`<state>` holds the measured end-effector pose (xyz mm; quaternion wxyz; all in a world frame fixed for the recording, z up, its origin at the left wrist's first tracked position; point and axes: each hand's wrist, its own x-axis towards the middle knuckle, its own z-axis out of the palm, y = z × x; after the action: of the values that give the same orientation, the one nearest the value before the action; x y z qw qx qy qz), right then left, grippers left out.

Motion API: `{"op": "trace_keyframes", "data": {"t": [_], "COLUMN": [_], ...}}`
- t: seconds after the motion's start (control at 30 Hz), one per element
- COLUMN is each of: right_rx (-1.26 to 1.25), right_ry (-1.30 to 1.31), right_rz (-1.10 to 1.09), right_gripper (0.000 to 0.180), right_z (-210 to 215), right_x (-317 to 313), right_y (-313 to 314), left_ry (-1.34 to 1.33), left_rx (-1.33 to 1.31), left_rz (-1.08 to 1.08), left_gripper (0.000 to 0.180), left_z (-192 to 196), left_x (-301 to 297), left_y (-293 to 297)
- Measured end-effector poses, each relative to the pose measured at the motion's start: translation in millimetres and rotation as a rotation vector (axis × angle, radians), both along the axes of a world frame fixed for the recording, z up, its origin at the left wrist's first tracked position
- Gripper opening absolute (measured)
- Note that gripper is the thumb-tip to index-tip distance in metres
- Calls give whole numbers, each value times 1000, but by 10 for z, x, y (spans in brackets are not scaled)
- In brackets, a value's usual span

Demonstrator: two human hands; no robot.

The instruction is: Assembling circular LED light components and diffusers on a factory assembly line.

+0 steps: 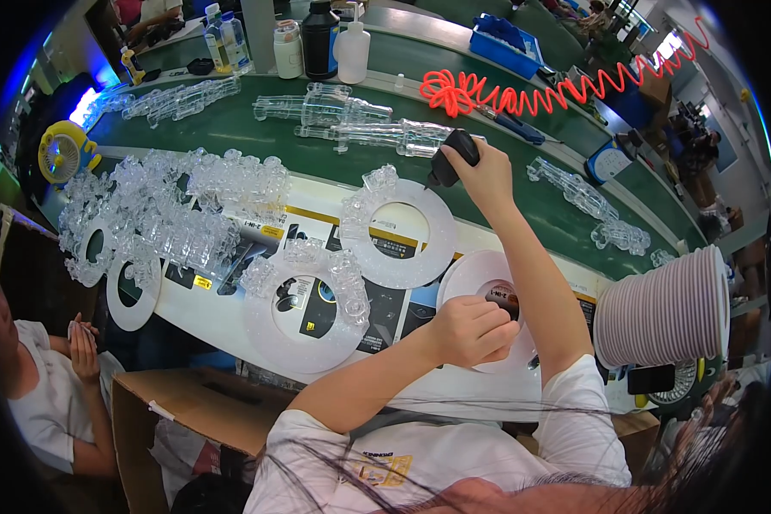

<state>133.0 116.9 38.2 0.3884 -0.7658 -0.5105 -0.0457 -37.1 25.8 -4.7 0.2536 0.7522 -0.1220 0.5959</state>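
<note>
In my raised right hand (488, 176) is a small black squeeze bottle (452, 156), tilted with its thin tip pointing down. Below the tip lies a white, speckled flat ring (441, 244) with clear plastic pieces on its upper left. My left hand (477, 330) is curled closed over further white rings (456, 278); what its fingers hold, if anything, is hidden. Left of it, another white ring (265, 338) carries several clear pieces (349, 287) along its upper edge.
A heap of clear plastic parts (171, 206) covers the left of the bench. Clear tubular assemblies (377, 133) lie behind, near a coiled red air hose (531, 98). Bottles (319, 43) line the back. A large ribbed white spool (660, 304) stands right; a person (47, 385) sits left.
</note>
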Motion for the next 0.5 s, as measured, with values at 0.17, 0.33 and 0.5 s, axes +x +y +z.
{"op": "trace_keyframes", "data": {"t": [0.17, 0.33, 0.5], "right_rx": [-2, 9, 1], "right_ry": [-10, 5, 34], "right_rz": [-34, -48, -52], "right_gripper": [37, 38, 38], "right_z": [90, 281, 289], "right_x": [-15, -36, 20], "right_y": [-40, -164, -295], "left_ry": [-4, -4, 9], "left_rx": [-1, -7, -9], "left_rz": [-1, -15, -22], "left_gripper": [25, 26, 27], "left_z": [1, 4, 2], "left_x": [-3, 1, -10], "left_y": [1, -1, 6]}}
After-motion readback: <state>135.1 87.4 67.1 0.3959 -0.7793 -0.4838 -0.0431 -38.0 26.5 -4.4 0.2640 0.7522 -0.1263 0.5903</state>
